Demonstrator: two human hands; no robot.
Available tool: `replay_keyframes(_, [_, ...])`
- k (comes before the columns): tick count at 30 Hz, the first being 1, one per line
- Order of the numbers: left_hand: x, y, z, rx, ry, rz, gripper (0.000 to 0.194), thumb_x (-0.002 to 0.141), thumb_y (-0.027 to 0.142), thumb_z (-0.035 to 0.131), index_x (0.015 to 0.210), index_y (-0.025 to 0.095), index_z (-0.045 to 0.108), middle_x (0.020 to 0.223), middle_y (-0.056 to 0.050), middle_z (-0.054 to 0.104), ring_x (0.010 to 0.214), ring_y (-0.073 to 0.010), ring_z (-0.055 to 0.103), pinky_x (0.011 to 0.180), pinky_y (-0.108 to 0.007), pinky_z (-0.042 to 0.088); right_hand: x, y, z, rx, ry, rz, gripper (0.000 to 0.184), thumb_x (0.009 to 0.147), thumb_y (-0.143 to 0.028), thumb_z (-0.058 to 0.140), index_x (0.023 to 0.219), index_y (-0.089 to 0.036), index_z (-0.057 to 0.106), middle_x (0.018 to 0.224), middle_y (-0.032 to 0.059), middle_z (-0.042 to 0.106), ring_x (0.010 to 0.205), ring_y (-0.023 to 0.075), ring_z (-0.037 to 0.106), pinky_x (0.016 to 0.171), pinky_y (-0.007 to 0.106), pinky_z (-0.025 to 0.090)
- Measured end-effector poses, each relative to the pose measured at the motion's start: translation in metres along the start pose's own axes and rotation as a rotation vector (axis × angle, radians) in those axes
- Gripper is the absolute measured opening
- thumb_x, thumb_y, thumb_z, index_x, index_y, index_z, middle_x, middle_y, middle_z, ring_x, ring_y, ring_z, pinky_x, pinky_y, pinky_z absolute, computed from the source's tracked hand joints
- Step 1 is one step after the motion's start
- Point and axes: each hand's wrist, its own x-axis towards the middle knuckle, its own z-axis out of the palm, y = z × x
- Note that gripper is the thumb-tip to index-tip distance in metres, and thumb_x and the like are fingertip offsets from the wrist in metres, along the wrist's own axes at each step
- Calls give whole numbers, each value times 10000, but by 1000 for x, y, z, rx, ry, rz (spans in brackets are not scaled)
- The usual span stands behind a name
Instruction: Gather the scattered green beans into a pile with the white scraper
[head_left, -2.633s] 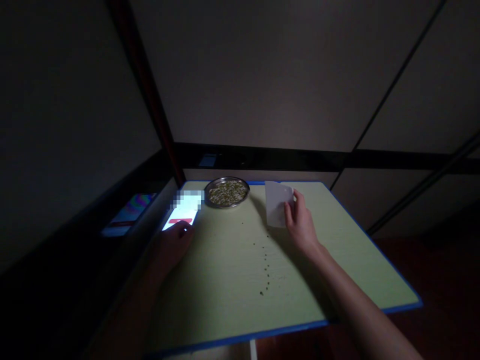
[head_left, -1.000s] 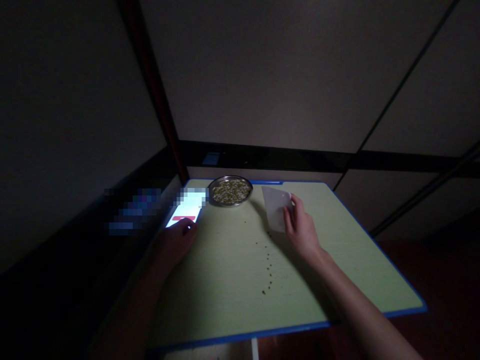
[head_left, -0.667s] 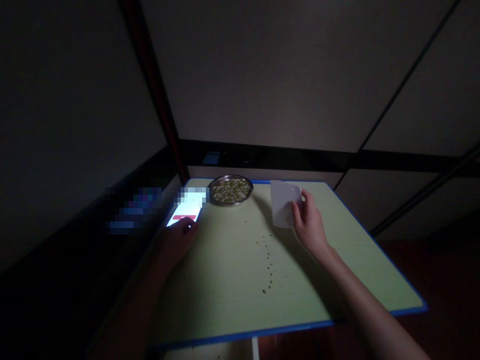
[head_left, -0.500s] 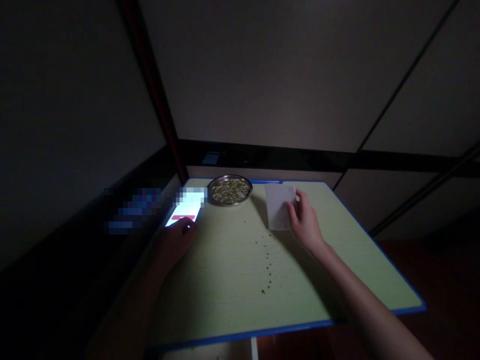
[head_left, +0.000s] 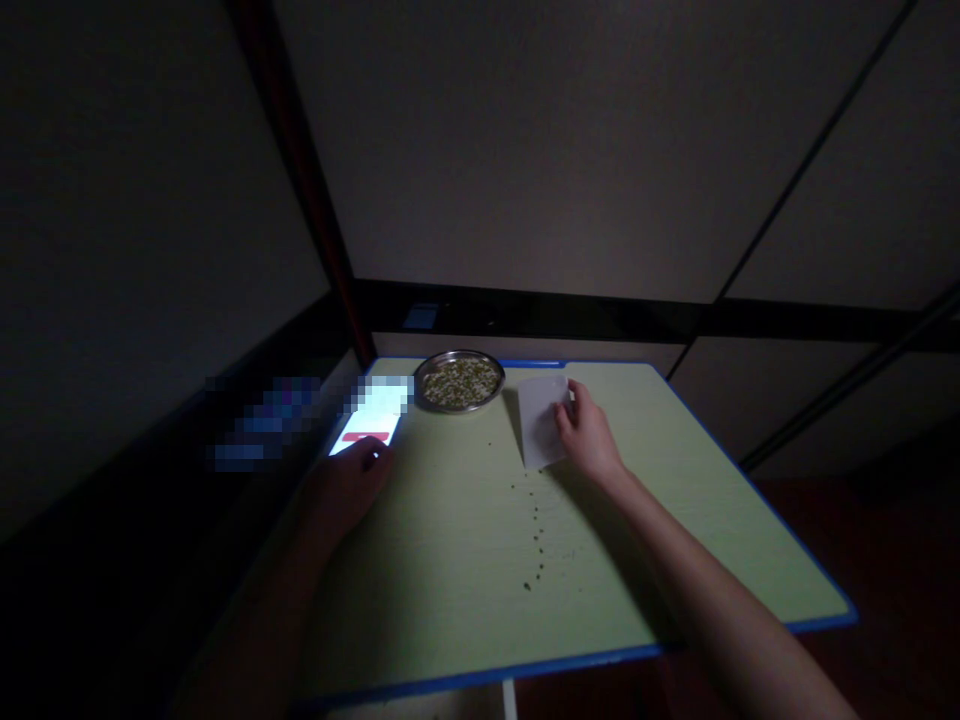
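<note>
My right hand (head_left: 590,432) grips the right edge of a white card (head_left: 541,420), thumb in front and fingers behind, tilted up over the table. Just below the card, a line of small dark seeds (head_left: 536,537) runs down the tabletop. My left hand (head_left: 356,482) is closed around the near end of a phone (head_left: 377,412) with a bright screen; its fingers are partly in shadow. Between the two hands, farther back, a round metal plate (head_left: 459,408) holds many small green and whitish pieces.
The pale green table (head_left: 442,560) has a blue edge (head_left: 480,683). Light panelled cabinet doors (head_left: 525,150) with a black band rise behind it, and a dark glossy panel (head_left: 247,430) stands at the left. Below the near edge, a drawer-like white piece (head_left: 509,698) shows.
My right hand has moved left and slightly down with the white card, bringing it closer to the top of the seed line. My left hand stays on the phone.
</note>
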Motion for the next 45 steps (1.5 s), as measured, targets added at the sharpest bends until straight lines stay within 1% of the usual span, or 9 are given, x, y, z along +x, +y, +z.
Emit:
replay_keyframes(3, [2, -3, 2, 7, -2, 4, 386, 852, 510, 395, 844, 221, 651, 772, -31, 692, 681, -188, 607, 600, -267, 381, 5, 8, -8, -43, 5, 32, 463, 882, -269, 466, 1322, -125, 478, 1008, 169, 707, 890, 267, 667, 783, 368, 498])
replay_keyframes(8, [5, -5, 5, 10, -1, 1, 396, 859, 511, 380, 872, 224, 652, 814, -38, 701, 687, -185, 610, 608, -268, 381, 15, 26, -26, -120, -10, 168, 513, 856, -217, 490, 1352, -90, 472, 1102, 189, 688, 1008, 269, 656, 872, 351, 481])
replay_keyframes(12, [5, -6, 5, 11, 3, 12, 385, 847, 512, 391, 843, 225, 647, 774, -35, 691, 683, -191, 609, 597, -269, 377, 20, 34, -31, -66, -63, 231, 533, 843, -204, 474, 1358, -67, 474, 1124, 190, 683, 991, 262, 664, 875, 353, 492])
replay_keyframes(16, [3, -5, 3, -6, -10, 10, 376, 845, 515, 393, 830, 231, 638, 792, -32, 700, 695, -196, 617, 606, -271, 385, 21, 34, -26, -26, -113, 221, 502, 838, -222, 480, 1324, -105, 524, 1022, 128, 718, 924, 228, 677, 836, 324, 513])
replay_keyframes(19, [1, -3, 1, 2, 0, 26, 383, 855, 515, 385, 837, 228, 638, 816, -38, 704, 703, -197, 619, 618, -275, 389, 18, 33, -24, -4, -154, 206, 462, 824, -220, 499, 1266, -113, 574, 964, 106, 725, 877, 214, 674, 807, 316, 516])
replay_keyframes(28, [2, -2, 1, 17, 0, 15, 377, 847, 512, 405, 853, 230, 655, 810, -37, 707, 706, -203, 625, 613, -274, 401, 5, 31, -19, 14, -230, 195, 421, 823, -209, 500, 1216, -108, 611, 888, 93, 720, 772, 182, 651, 720, 265, 496])
replay_keyframes(35, [2, -3, 2, 3, -5, 18, 373, 849, 510, 397, 856, 236, 651, 810, -37, 706, 701, -202, 625, 621, -282, 407, 1, 35, -17, -52, -245, 208, 530, 810, -202, 498, 1326, -84, 539, 953, 113, 722, 802, 186, 652, 729, 251, 478])
replay_keyframes(41, [2, -3, 2, 11, 4, 12, 374, 849, 506, 395, 847, 228, 644, 826, -43, 707, 715, -204, 626, 630, -284, 404, -3, 49, -30, -137, -231, 221, 579, 804, -226, 512, 1355, -49, 510, 1092, 166, 694, 911, 217, 650, 787, 271, 462])
replay_keyframes(45, [2, -3, 2, 11, 1, 20, 375, 851, 500, 389, 855, 233, 653, 823, -33, 705, 720, -202, 624, 631, -282, 401, -4, 62, -53, -188, -210, 243, 520, 796, -235, 514, 1286, -71, 573, 1008, 148, 712, 840, 218, 651, 736, 275, 462])
